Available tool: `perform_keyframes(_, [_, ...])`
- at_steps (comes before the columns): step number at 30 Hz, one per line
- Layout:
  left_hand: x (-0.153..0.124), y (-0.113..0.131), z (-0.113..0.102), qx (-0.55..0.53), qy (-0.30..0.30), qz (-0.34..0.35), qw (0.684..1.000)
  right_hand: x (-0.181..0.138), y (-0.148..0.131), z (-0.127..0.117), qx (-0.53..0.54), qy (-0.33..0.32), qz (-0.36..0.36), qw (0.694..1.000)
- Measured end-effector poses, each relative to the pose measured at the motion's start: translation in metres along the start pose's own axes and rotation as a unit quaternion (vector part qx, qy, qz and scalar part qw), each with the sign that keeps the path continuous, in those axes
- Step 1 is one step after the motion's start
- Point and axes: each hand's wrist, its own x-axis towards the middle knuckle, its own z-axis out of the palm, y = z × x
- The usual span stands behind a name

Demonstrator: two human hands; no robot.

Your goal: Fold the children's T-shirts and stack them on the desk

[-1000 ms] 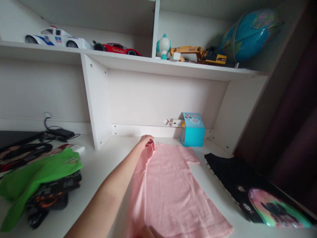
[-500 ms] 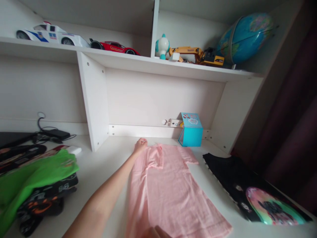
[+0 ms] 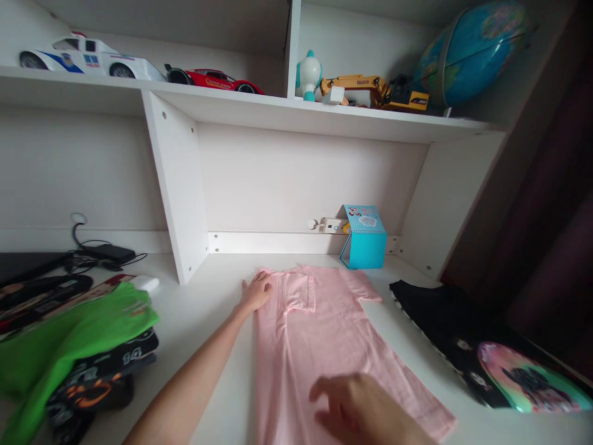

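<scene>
A pink T-shirt (image 3: 324, 334) lies on the white desk, its left side folded inward with the left sleeve doubled over the front. My left hand (image 3: 257, 293) rests on the shirt's folded left edge near the shoulder, fingers laid on the cloth and thumb apart. Over the lower part of the shirt hovers my right hand (image 3: 352, 402), slightly blurred. Its fingers are bent and apart, with nothing in them. The shirt's bottom left portion runs out of view.
To the right lies a black garment (image 3: 445, 321) with a colourful print. A green garment (image 3: 92, 327) tops dark clothes at left, near a black power adapter (image 3: 109, 252). A blue desk calendar (image 3: 368, 247) stands at the back. Above, a shelf (image 3: 241, 104) holds toys and a globe (image 3: 472, 55).
My left hand has slid slightly toward me along the shirt's folded edge, its pinch loosened. My right hand has risen into view from the bottom edge. The camera view has shifted slightly.
</scene>
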Motion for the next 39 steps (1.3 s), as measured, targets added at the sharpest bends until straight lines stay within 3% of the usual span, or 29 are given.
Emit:
perform_keyframes(2, [-0.001,0.001,0.0,0.035,-0.008,0.005,0.999,0.041,0.023,-0.018,-0.028,-0.031,0.044,0.998])
perform_keyframes(5, [-0.002,0.0,0.0,0.046,-0.013,0.004,0.999,0.107,0.057,-0.025,-0.099,-0.002,0.141,0.985])
perform_keyframes(7, [-0.002,-0.001,0.001,0.048,-0.006,0.002,0.999,0.141,0.072,-0.015,-0.112,0.02,0.176,0.978])
perform_keyframes(10, [-0.001,-0.003,0.004,0.05,0.004,0.001,0.999,0.166,0.082,0.011,-0.119,0.053,0.208,0.969])
perform_keyframes(14, [0.0,-0.004,0.006,0.049,0.012,-0.001,0.999,0.171,0.084,0.033,-0.119,0.095,0.209,0.966])
perform_keyframes(22, [-0.002,-0.002,0.005,0.05,0.014,-0.003,0.999,0.168,0.082,0.036,-0.15,0.133,0.174,0.964])
perform_keyframes(29, [-0.002,-0.004,0.004,0.055,-0.002,0.005,0.998,0.164,0.082,0.061,-0.14,0.025,0.084,0.986])
perform_keyframes(31, [-0.002,-0.005,0.003,0.054,-0.012,0.01,0.998,0.167,0.091,0.056,-0.138,0.021,0.112,0.984])
perform_keyframes(34, [-0.004,-0.005,0.001,0.05,-0.033,0.013,0.998,0.167,0.116,0.027,-0.148,0.071,0.213,0.963])
perform_keyframes(39, [-0.006,-0.002,-0.002,0.037,-0.028,0.022,0.999,0.143,0.172,-0.028,-0.168,0.144,0.427,0.877])
